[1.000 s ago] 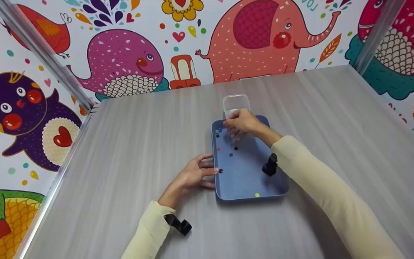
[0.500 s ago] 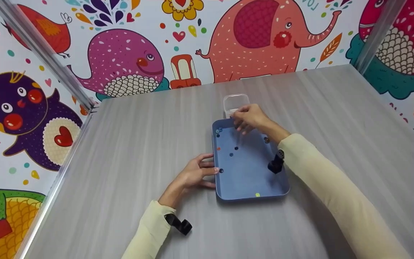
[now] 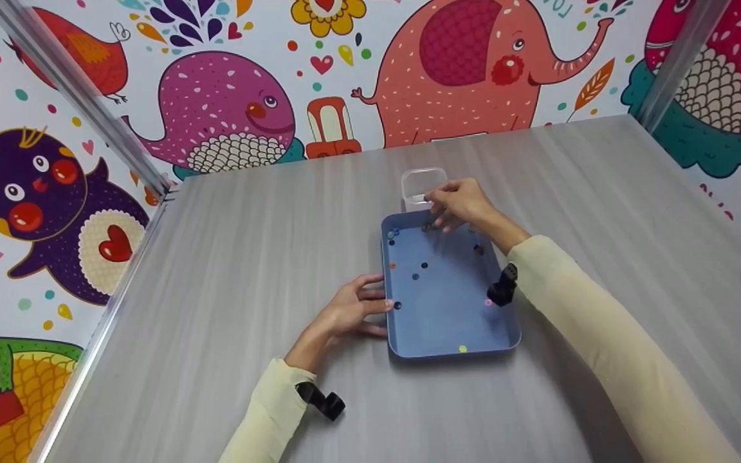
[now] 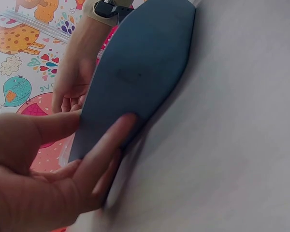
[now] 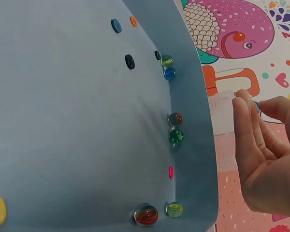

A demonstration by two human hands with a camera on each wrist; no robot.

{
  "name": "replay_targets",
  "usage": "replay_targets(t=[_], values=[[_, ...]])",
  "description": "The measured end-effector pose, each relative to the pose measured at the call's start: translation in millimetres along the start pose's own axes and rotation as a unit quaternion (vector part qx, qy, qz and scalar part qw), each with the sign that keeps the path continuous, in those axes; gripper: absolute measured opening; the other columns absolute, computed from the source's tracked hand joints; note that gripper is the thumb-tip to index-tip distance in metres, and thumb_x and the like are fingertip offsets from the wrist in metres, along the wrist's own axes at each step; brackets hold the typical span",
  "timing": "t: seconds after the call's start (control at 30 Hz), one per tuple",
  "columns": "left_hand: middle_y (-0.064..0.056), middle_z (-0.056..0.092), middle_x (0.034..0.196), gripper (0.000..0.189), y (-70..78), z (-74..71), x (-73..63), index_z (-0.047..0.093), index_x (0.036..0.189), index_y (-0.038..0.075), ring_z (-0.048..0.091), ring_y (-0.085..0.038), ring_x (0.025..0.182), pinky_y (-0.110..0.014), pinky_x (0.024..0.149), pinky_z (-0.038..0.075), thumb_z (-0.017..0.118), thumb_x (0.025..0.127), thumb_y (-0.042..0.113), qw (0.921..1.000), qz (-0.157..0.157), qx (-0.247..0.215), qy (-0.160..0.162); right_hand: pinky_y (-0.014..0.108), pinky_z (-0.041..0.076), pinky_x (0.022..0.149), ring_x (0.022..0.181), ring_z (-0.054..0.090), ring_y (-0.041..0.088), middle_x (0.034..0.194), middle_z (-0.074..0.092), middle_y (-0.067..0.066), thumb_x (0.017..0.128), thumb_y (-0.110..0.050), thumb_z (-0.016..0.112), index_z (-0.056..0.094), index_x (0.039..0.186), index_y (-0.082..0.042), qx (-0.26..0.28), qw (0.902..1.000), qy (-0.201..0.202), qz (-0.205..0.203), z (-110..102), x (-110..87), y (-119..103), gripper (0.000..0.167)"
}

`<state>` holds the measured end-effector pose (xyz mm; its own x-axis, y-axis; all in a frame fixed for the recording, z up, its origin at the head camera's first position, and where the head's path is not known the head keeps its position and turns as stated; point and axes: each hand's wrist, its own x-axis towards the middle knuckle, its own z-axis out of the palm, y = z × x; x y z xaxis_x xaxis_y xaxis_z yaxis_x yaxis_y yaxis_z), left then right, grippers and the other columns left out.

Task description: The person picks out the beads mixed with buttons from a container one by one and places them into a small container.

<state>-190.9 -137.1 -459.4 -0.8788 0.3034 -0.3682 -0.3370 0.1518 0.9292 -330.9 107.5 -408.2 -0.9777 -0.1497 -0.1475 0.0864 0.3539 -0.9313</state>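
Observation:
A blue tray (image 3: pixel 444 321) lies lengthwise on the table. My left hand (image 3: pixel 348 312) holds its left wall, thumb over the rim and fingers against the outer side (image 4: pixel 135 72). My right hand (image 3: pixel 464 202) is above the tray's far end, near the front rim of a clear plastic container (image 3: pixel 423 173). Its thumb and fingers pinch a small blue marble (image 5: pixel 256 106), mostly hidden by the fingertips. Glass marbles line the far end of the tray, among them a green one (image 5: pixel 176 137) and a larger reddish one (image 5: pixel 146 214).
Buttons lie scattered in the tray: a yellow one (image 3: pixel 462 349), a pink one (image 3: pixel 488 302), an orange one (image 3: pixel 393 265) and several dark ones. The grey table (image 3: pixel 267 257) stretches to a wall with printed animals (image 3: pixel 460 83).
My right hand has moved right and slightly away from me, over the container's front edge. Marbles at the tray's far end and the pink button have come into sight. The left hand stays put.

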Motion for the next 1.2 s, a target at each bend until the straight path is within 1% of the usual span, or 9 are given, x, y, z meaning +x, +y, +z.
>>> replay_targets(t=[0.23,0.4,0.5,0.77,1.0,1.2], values=[[-0.027,0.052,0.142,0.067,0.9,0.5,-0.1,0.035,0.152,0.005,0.067,-0.031,0.112,-0.045,0.079,0.065,0.068,0.094,0.007,1.0000,-0.001,-0.002,0.001,0.025,0.061,0.053,0.059,0.066,0.011,0.091,0.069,0.007,0.099,-0.031,0.063,0.067,0.119,-0.003,0.008,0.9998,0.018,0.010,-6.7,4.6,2.9,0.034],[-0.029,0.051,0.142,0.066,1.4,0.3,0.7,0.035,0.152,0.003,0.066,-0.031,0.113,-0.045,0.077,0.066,0.067,0.094,0.006,1.0000,0.003,-0.004,-0.002,0.024,0.060,0.050,0.055,0.065,0.010,0.085,0.068,0.005,0.099,-0.028,0.064,0.067,0.119,-0.001,0.024,0.9993,0.027,0.012,-9.9,7.8,4.2,0.034],[-0.029,0.051,0.141,0.066,1.8,0.7,0.6,0.035,0.152,0.003,0.066,-0.031,0.112,-0.045,0.077,0.066,0.067,0.094,0.005,1.0000,0.004,-0.006,-0.002,0.025,0.060,0.050,0.054,0.064,0.010,0.084,0.067,0.005,0.099,-0.026,0.064,0.067,0.119,-0.001,0.026,0.9991,0.030,0.012,-9.4,8.3,4.5,0.032],[-0.029,0.051,0.141,0.067,2.3,1.0,0.0,0.034,0.152,0.003,0.066,-0.031,0.112,-0.046,0.077,0.066,0.067,0.094,0.004,0.9999,0.003,-0.013,0.002,0.026,0.060,0.050,0.055,0.064,0.010,0.088,0.067,0.008,0.100,-0.027,0.063,0.066,0.121,-0.002,0.013,0.9990,0.040,0.015,-5.9,11.2,3.9,0.033],[-0.027,0.051,0.142,0.067,3.8,1.5,-0.5,0.035,0.152,0.004,0.066,-0.031,0.113,-0.045,0.078,0.066,0.068,0.094,0.005,1.0000,0.001,-0.009,0.002,0.025,0.060,0.050,0.056,0.064,0.010,0.085,0.067,0.008,0.100,-0.024,0.062,0.066,0.120,-0.001,0.010,0.9983,0.054,0.017,-4.4,11.3,6.5,0.030],[-0.027,0.051,0.142,0.067,1.8,0.6,-0.1,0.035,0.152,0.005,0.066,-0.030,0.112,-0.044,0.078,0.066,0.068,0.094,0.007,1.0000,-0.004,-0.007,0.004,0.025,0.060,0.049,0.055,0.064,0.010,0.082,0.067,0.008,0.100,-0.022,0.062,0.067,0.118,0.000,0.008,0.9983,0.054,0.021,-1.8,10.8,7.8,0.028]])
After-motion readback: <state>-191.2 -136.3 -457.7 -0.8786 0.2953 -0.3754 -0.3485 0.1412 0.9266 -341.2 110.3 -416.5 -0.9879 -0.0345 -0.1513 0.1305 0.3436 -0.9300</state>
